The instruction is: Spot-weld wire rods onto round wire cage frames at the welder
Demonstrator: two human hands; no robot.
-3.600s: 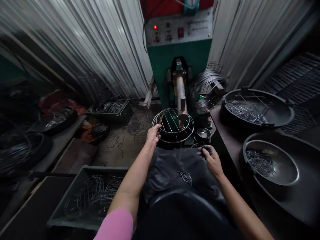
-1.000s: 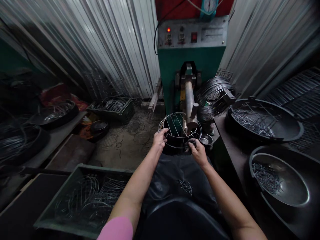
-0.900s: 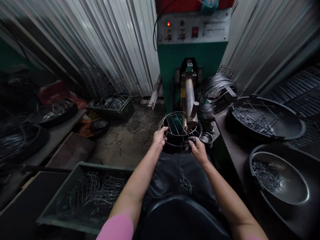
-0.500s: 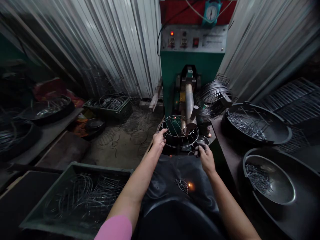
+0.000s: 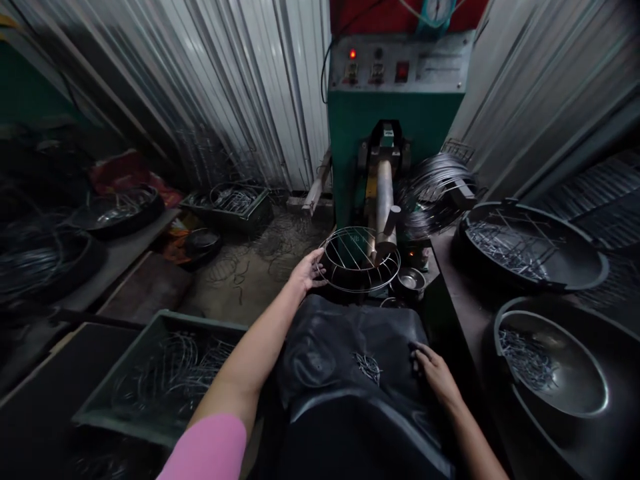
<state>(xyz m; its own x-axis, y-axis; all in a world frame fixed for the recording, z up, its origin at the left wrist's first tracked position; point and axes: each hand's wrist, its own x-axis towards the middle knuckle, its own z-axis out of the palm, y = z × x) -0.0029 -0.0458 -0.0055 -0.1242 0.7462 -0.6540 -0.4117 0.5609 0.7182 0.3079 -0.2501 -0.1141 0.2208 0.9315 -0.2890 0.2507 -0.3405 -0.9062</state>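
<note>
A round wire rack (image 5: pixel 350 288), made of two rings with cross wires, sits tilted under the metal arm (image 5: pixel 384 193) of the spot welder. My left hand (image 5: pixel 306 272) is at the rack's left rim, fingers curled around the wire. Over the right side of the black apron (image 5: pixel 325 333), my right hand (image 5: pixel 436 375) has its fingers drawn together. Whatever may be between those fingertips is too small to make out. A small pile of short wire pieces (image 5: pixel 367 367) lies on the apron, left of my right hand.
The green machine (image 5: pixel 400 113) stands ahead, with a wire coil (image 5: pixel 440 187) beside it. A small metal bowl (image 5: pixel 411 280) is below its arm. At right are black pans (image 5: pixel 595 273) and a bowl (image 5: pixel 590 373) holding wire pieces. A green crate (image 5: pixel 120 427) of wire parts is at left.
My right hand has pulled back from the small metal bowl to the apron. My left hand has shifted along the rack's left rim. Sparks seen earlier on the apron are gone.
</note>
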